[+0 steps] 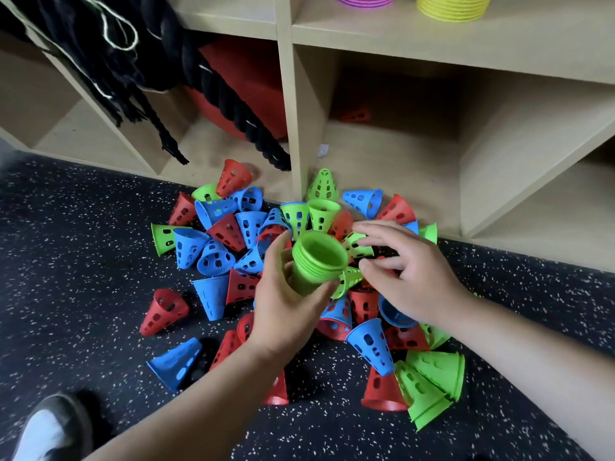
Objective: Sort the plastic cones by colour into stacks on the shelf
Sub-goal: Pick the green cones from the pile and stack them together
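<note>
Left hand (283, 304) grips a green stack (316, 261); right hand (409, 271) extends forward, fingers (372, 229) spread.

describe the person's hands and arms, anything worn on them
The left hand and right hand are bare: no gloves, rings or watch show. The left forearm and right forearm are uncovered to the frame edge, no sleeve in view.
</note>
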Demonstrator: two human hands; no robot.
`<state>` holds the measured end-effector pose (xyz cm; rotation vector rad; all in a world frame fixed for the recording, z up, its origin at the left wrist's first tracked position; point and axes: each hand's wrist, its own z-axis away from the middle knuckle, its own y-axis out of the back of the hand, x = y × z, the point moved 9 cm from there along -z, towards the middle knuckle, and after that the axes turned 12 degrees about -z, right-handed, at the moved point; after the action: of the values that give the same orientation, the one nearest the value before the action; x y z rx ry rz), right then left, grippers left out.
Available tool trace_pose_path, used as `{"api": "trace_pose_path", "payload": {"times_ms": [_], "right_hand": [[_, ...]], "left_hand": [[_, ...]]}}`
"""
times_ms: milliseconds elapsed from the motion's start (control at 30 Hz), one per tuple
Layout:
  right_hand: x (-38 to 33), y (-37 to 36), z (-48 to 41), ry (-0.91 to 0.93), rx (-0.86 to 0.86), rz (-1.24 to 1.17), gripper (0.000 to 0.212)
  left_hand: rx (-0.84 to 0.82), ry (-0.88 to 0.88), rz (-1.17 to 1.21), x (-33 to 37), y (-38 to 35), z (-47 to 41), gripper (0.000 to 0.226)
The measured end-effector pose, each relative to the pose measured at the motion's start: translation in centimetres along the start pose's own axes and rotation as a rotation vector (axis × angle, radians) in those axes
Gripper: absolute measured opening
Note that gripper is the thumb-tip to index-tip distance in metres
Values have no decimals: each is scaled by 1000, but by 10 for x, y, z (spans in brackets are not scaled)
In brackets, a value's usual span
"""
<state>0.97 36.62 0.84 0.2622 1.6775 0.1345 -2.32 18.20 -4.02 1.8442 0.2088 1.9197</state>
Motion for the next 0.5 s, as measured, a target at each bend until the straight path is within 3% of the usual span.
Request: {"api": "trace_pose_path", "payload": {"times_ms": [100,200,333,400,500], "right_hand": [[21,-1,-14,98,-76,412,36],[47,-28,-16,159,-369,672,41],[80,-54,-12,29,-651,932,26],[84,-58,-13,47,-642,973,17],[71,-43,-15,142,-436,826,7]], "left_hand": [[107,59,-45,-18,19,-8,61],[118,94,-105,-31,28,-14,61],[100,128,-142,-42,27,-15,63],[84,129,-139,-45,24,-14,62],[59,101,-150,-45,20,-13,61]]}}
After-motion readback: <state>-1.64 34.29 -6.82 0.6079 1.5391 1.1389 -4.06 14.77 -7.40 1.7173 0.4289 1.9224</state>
